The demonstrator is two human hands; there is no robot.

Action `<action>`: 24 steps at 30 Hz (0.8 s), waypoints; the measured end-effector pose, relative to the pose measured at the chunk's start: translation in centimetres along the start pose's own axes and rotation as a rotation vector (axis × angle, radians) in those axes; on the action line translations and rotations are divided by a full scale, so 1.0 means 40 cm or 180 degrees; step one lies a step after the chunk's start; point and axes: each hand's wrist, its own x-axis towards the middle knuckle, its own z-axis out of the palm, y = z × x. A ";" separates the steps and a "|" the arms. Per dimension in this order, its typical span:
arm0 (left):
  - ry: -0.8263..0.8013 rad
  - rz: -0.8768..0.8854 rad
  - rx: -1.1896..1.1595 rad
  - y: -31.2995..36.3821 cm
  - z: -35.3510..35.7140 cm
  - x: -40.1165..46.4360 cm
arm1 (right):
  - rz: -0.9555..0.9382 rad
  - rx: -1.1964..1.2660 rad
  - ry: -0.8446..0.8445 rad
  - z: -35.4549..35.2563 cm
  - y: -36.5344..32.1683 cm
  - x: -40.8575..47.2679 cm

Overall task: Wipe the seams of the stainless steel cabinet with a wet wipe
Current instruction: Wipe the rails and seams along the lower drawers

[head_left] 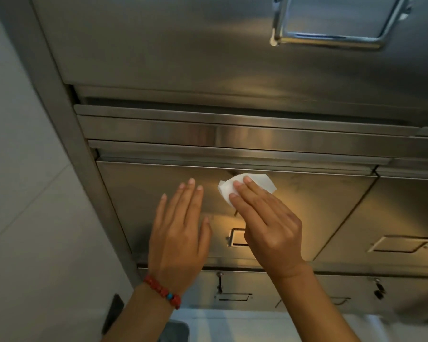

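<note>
My right hand (267, 228) lies flat with straight fingers, pressing the white wet wipe (247, 187) against the drawer front (143, 193) of the stainless steel cabinet (158, 58), just under the horizontal seam (294, 169) at its top edge. My left hand (178, 233) is relaxed, fingers straight, holding nothing beside it, a red bead bracelet (162, 291) on the wrist. A recessed handle (235, 238) peeks out below my right hand.

White wet wipe (247, 187), crumpled, lies flat against a brushed stainless steel cabinet (158, 70) drawer front, its upper edge just below the horizontal seam (294, 166) above that drawer.
</note>
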 end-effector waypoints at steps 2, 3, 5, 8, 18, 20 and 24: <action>-0.0056 0.0038 0.0010 0.037 0.011 -0.010 | 0.0035 -0.0002 -0.0028 -0.031 0.024 -0.021; -0.0076 0.0053 0.0010 0.058 0.018 -0.016 | 0.0059 -0.0019 -0.0057 -0.049 0.038 -0.034; -0.0123 0.0075 -0.0003 0.107 0.033 -0.029 | 0.0108 -0.0069 -0.0112 -0.090 0.067 -0.063; -0.0187 0.0071 -0.0028 0.189 0.053 -0.039 | 0.0196 -0.0056 -0.0125 -0.154 0.115 -0.101; -0.0235 0.0077 -0.0021 0.446 0.114 -0.049 | 0.0387 -0.0096 -0.0166 -0.349 0.283 -0.198; -0.0258 0.0080 -0.0026 0.492 0.129 -0.052 | 0.0424 -0.0120 -0.0169 -0.384 0.315 -0.216; -0.0301 0.0078 -0.0066 0.573 0.163 -0.056 | 0.0457 -0.0169 -0.0192 -0.440 0.369 -0.252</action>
